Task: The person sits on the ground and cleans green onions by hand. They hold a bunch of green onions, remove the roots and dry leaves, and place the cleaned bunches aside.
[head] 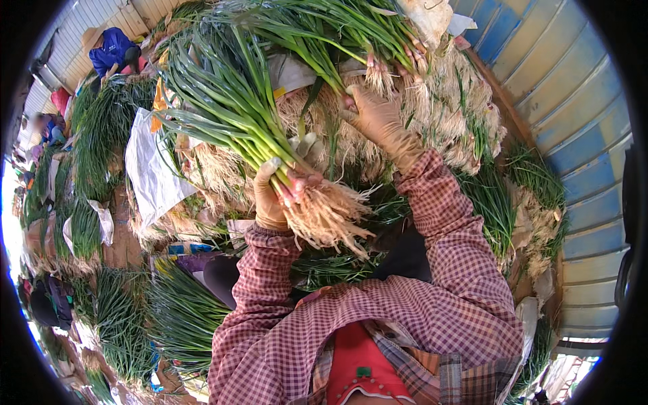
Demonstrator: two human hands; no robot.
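Observation:
My left hand (271,195), in a tan rubber glove, is closed around the lower stems of a bunch of green onions (253,134). The leaves fan out to the upper left, and the pinkish bulbs and pale roots (326,210) point to the lower right. To the upper right, my right hand (377,119), gloved alike, pinches the reddish base of another green onion stalk (321,71) between thumb and fingers. More green onions (390,35) lie beyond it on a large heap with dense pale roots (450,111).
A white plastic sheet (152,169) hangs at the heap's left. Bundled onions (185,314) lie at the lower left, others (488,212) at right beside a curved corrugated metal wall (577,121). A person in a blue top and straw hat (111,50) is at the upper left, with other people farther off.

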